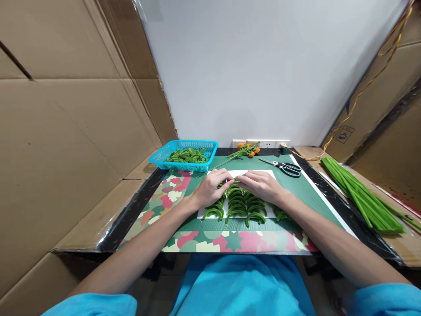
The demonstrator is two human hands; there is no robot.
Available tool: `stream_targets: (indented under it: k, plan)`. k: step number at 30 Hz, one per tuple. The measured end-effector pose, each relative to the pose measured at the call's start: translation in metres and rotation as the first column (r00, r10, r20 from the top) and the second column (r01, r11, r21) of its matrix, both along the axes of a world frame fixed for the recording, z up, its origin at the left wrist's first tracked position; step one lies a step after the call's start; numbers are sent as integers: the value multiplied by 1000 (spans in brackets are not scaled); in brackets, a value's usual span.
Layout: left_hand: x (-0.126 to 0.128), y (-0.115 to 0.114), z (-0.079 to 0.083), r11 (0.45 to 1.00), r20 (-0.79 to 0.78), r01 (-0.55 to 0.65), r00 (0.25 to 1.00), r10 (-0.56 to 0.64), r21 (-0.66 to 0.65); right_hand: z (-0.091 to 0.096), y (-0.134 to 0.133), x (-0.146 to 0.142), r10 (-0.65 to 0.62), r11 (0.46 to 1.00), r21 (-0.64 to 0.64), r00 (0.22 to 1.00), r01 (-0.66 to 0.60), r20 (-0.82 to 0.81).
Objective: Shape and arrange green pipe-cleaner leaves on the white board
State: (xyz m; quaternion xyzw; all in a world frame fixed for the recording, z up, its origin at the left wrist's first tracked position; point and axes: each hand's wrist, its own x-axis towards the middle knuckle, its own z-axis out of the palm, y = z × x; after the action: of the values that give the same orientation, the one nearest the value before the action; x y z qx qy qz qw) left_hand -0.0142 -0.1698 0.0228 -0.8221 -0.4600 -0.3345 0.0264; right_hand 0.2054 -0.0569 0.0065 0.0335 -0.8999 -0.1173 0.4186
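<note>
My left hand (213, 186) and my right hand (259, 184) meet above a white sheet (201, 214). Between their closed fingertips is a short green pipe cleaner piece (236, 180), mostly covered by the fingers. Below them, curved green pipe cleaner pieces (237, 204) lie in stacked rows on the sheet. A few more curved pieces (280, 214) show under my right forearm. The upper ends of the rows are hidden by my hands.
A blue plastic basket (184, 166) with green looped pieces (189, 155) stands back left. Orange flowers on green stems (251, 151) and black-handled scissors (289, 169) lie behind my hands. Long green pipe cleaners (363, 197) lie at right. Cardboard walls (66, 131) flank the table.
</note>
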Motion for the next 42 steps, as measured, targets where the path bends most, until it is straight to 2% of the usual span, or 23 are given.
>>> stream_targets:
  k: [16,29,42]
  plan:
    - [-2,1,-2,1000,-9,2,1000,-2,3,1,-2,0,-13,1000,25,1000,13,12]
    - [-1,-1,0,1000,-86,-3,996,2,-14,1,-2,0,-10,1000,-11,999,10,51]
    - [-1,-1,0,999,-99,-14,995,11,-32,0,-3,-1,-8,1000,-5,999,9,40]
